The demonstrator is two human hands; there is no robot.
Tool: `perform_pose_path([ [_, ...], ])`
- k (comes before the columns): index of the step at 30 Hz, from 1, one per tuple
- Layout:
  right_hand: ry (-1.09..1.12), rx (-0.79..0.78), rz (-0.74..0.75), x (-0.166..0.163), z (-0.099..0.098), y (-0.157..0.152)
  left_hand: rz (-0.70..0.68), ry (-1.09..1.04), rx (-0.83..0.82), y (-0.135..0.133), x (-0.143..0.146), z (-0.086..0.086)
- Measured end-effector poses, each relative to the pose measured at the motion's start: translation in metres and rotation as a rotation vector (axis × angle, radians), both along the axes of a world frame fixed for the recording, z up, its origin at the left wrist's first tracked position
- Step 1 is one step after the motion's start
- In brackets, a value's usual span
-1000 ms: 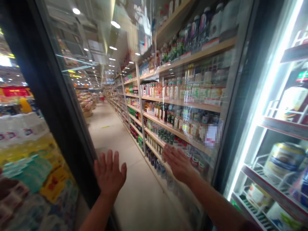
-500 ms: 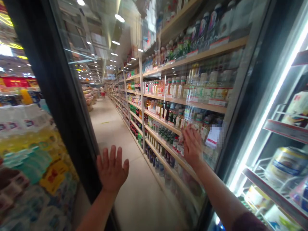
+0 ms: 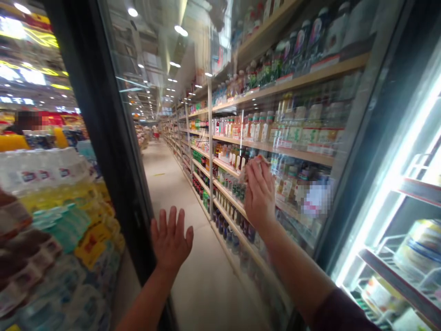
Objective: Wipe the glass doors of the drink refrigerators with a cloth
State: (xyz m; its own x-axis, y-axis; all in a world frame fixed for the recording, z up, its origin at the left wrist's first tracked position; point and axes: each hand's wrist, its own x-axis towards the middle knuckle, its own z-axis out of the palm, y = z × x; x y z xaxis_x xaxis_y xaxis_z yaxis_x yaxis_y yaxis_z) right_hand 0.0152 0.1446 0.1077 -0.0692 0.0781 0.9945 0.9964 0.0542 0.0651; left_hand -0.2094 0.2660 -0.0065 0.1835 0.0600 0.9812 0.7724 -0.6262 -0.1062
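A glass cooler door point(image 3: 193, 276) in a dark frame stands swung out before me. My left hand point(image 3: 171, 241) lies flat on the glass near the left frame bar, fingers stretched and a little apart. Against the middle of the pane, my right hand point(image 3: 260, 197) presses a crumpled, pale cloth point(image 3: 264, 161). Only the cloth's edges show past the fingers; the palm side is hidden. A white label or sheet point(image 3: 316, 196), partly blurred out, is to the right of that hand.
Lit cooler shelves point(image 3: 389, 271) with tubs and wire racks are at the right. Long shelves of bottles point(image 3: 292, 133) and an aisle floor point(image 3: 155, 184) show through the pane. Stacked bottle packs point(image 3: 51, 184) stand at the left, with a person point(image 3: 29, 122) beyond.
My right hand has moved left and slightly up across the glass with the cloth. My left hand stays on the same part of the pane. The view has shifted slightly left.
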Motion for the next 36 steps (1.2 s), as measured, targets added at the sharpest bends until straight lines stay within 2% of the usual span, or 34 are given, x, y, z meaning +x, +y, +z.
perform_pose_path([
  [2,-0.06,-0.029,0.009,-0.006,-0.004,0.0,0.011,0.004,0.019,-0.003,0.0,0.001],
  [6,-0.377,-0.234,0.097,-0.026,-0.028,0.0,0.022,0.014,0.052,-0.009,-0.001,0.005],
  [8,-0.317,-0.219,0.088,-0.027,-0.026,0.0,0.02,0.014,0.057,-0.011,-0.002,0.006],
  [11,-0.08,-0.089,0.057,-0.024,-0.009,0.0,0.017,0.012,0.057,-0.014,-0.003,0.006],
  [13,-0.023,-0.056,0.064,-0.027,-0.006,-0.001,0.026,0.016,0.048,-0.017,-0.004,0.005],
  [17,-0.326,-0.174,0.146,-0.044,-0.029,-0.002,0.046,0.026,0.029,-0.026,-0.007,0.004],
  [19,-0.406,-0.216,0.154,-0.049,-0.034,-0.004,0.047,0.031,0.022,-0.033,-0.009,0.004],
  [25,-0.081,-0.059,0.162,-0.059,-0.018,-0.011,0.044,0.002,0.0,-0.054,-0.017,0.004],
  [27,-0.161,-0.089,0.193,-0.066,-0.022,-0.014,0.049,0.005,-0.012,-0.062,-0.018,0.003],
  [29,-0.335,-0.171,0.234,-0.069,-0.025,-0.02,0.065,0.005,-0.019,-0.07,-0.019,0.002],
  [31,-0.415,-0.193,0.257,-0.063,-0.018,-0.025,0.091,0.007,-0.037,-0.079,-0.021,0.002],
  [34,-0.202,-0.04,0.237,-0.043,0.007,-0.033,0.138,0.015,-0.034,-0.091,-0.023,0.001],
  [36,-0.031,0.08,0.206,-0.033,0.016,-0.038,0.149,0.01,-0.02,-0.099,-0.025,0.001],
])
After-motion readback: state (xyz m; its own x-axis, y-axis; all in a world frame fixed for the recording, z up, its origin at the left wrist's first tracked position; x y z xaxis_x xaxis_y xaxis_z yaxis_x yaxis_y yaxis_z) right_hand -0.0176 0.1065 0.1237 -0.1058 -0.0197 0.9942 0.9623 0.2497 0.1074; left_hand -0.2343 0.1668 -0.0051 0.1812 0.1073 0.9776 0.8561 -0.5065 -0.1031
